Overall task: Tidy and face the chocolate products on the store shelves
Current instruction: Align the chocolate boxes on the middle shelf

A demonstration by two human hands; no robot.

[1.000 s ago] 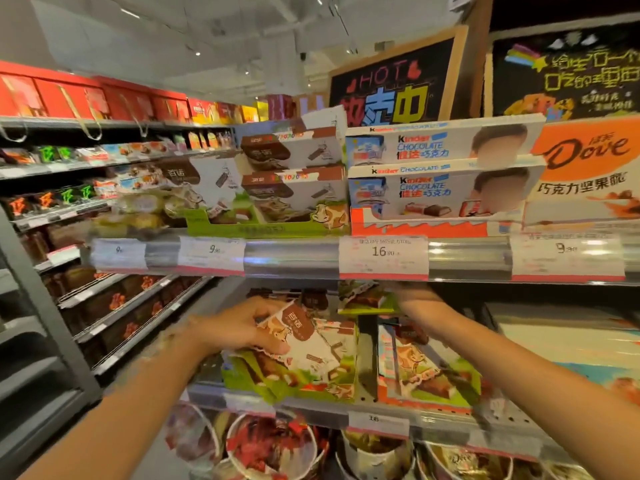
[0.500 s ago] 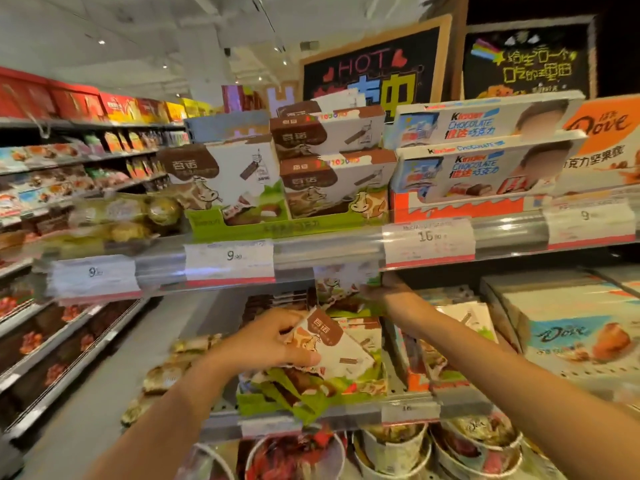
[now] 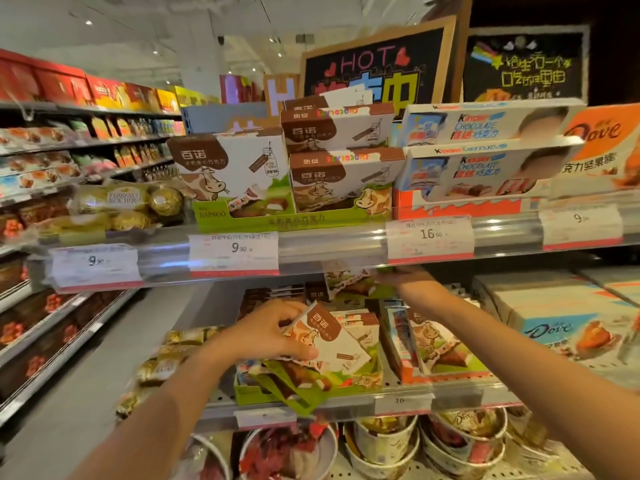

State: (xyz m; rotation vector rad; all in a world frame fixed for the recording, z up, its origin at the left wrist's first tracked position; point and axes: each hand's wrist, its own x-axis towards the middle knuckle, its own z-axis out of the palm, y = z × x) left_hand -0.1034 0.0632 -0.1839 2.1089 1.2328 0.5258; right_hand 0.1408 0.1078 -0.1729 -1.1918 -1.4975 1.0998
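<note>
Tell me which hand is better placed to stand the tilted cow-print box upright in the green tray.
Left. The left hand already grips the tilted cow-print box above the green tray; the right hand is occupied higher up, under the shelf edge.

White-and-brown cow-print chocolate boxes (image 3: 325, 336) sit in a green tray (image 3: 249, 393); gold foil balls (image 3: 164, 200).

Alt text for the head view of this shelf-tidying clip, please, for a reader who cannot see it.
A person's left hand grips a tilted cow-print chocolate box above a green display tray on the middle shelf, while the right hand reaches up under the upper shelf rail to another box. The upper shelf carries Kinder boxes.
</note>
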